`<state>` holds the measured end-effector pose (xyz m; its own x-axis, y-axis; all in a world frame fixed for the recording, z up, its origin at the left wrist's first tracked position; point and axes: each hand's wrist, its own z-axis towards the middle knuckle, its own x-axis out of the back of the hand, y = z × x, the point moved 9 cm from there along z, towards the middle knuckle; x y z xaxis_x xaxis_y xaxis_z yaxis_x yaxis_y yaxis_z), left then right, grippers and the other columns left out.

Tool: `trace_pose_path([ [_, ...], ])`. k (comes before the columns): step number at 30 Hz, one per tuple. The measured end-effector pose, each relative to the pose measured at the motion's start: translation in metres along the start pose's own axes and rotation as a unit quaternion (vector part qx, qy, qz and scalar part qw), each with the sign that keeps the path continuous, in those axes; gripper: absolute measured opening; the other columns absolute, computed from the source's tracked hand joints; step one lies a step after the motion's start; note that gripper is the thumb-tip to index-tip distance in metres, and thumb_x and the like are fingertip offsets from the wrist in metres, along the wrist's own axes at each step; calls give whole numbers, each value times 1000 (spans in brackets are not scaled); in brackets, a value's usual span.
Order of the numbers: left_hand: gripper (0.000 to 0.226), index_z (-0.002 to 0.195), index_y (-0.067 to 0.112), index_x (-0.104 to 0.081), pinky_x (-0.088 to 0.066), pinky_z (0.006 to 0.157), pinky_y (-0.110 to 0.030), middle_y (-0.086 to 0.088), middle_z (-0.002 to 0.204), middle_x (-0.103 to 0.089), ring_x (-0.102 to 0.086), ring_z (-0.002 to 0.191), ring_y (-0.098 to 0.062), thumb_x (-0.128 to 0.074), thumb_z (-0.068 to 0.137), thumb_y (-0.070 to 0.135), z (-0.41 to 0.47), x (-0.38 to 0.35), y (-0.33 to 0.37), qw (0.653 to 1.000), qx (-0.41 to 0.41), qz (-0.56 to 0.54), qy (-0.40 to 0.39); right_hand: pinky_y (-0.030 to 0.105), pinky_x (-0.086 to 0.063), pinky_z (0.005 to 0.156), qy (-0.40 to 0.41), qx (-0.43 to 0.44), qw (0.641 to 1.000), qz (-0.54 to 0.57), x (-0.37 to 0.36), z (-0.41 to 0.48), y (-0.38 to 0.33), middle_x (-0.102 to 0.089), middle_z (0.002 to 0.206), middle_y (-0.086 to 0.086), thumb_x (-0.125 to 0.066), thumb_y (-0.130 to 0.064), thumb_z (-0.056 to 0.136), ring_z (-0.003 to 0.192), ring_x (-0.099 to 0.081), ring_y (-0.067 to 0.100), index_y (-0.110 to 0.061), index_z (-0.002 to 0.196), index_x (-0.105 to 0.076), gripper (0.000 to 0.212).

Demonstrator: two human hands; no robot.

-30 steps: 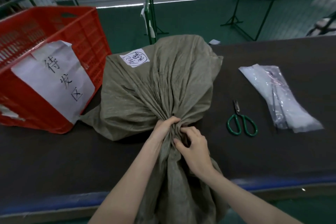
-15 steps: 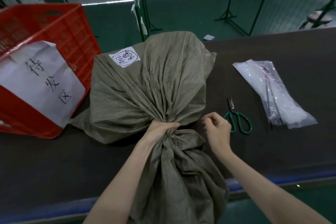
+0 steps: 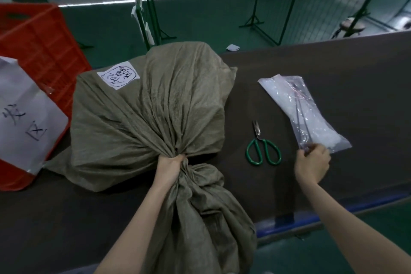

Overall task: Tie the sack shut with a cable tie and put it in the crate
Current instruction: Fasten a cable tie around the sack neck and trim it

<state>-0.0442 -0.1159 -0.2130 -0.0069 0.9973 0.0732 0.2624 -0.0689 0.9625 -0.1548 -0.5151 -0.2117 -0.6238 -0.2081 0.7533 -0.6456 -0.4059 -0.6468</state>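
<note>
An olive woven sack (image 3: pixel 146 115) with a white handwritten label lies on the dark table (image 3: pixel 333 87). My left hand (image 3: pixel 170 168) is shut around its gathered neck, and the loose mouth hangs over the near edge. A clear plastic bag of cable ties (image 3: pixel 304 113) lies to the right, with thin dark ties showing inside. My right hand (image 3: pixel 312 163) pinches the bag's near end where those ties stop; whether it grips a tie or only the plastic is unclear. The red crate (image 3: pixel 44 51) stands at the left, touching the sack.
Green-handled scissors (image 3: pixel 262 147) lie shut between the sack and the plastic bag. A large white paper sign (image 3: pixel 24 118) hangs on the crate's front. The table's blue near edge (image 3: pixel 311 216) runs below my right arm. Green metal stands stand on the floor beyond.
My right hand let go of the sack neck and moved right, past the scissors, to the near end of the plastic bag. My left hand kept its grip on the neck.
</note>
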Motion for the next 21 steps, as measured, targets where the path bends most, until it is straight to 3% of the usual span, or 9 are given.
trace_pose_path([
  [3,37,117,13,-54,-32,97,-20,-1,120,-57,-52,112,-15,-53,87,-7,-2,-1,2,999,-23,-21,18,54,-40,93,-60,-31,997,-36,-9,7,12,-48,125,32,-57,-10,86,115,-46,48,9,113,-49,34],
  [5,39,124,8,-54,-32,104,-23,-2,125,-56,-51,117,-16,-55,87,-5,-1,-1,-1,999,-22,-16,23,53,-42,93,-123,-58,989,-50,-21,6,18,-51,126,31,-60,-13,87,116,-49,47,8,115,-49,36],
  [10,38,124,2,-56,-34,111,-33,-9,126,-60,-54,119,-22,-57,86,-3,1,3,-8,999,-3,-19,34,46,-45,86,-153,-95,983,-23,-27,-6,17,-57,116,30,-52,-6,90,107,-56,46,2,106,-55,17],
  [15,39,122,4,-56,-34,106,-27,-6,123,-59,-54,117,-19,-57,85,-7,1,3,-5,999,-9,-22,42,39,-39,72,-176,-3,984,-25,-29,-17,-5,-58,94,21,-49,-10,90,87,-56,38,-6,100,-50,11],
  [17,40,121,7,-55,-33,105,-25,-5,122,-58,-53,115,-17,-57,85,-8,0,3,-2,999,-14,-22,45,37,-40,72,-201,34,979,-27,-32,-24,-16,-60,92,18,-51,-13,88,83,-55,35,-10,95,-58,11],
  [21,39,122,-2,-56,-34,100,-22,-6,121,-58,-54,112,-16,-58,84,-8,0,4,-3,999,-4,-19,47,39,-51,75,-287,84,953,-47,-41,-45,-38,-67,85,17,-52,-20,84,84,-62,38,-12,78,-70,20],
])
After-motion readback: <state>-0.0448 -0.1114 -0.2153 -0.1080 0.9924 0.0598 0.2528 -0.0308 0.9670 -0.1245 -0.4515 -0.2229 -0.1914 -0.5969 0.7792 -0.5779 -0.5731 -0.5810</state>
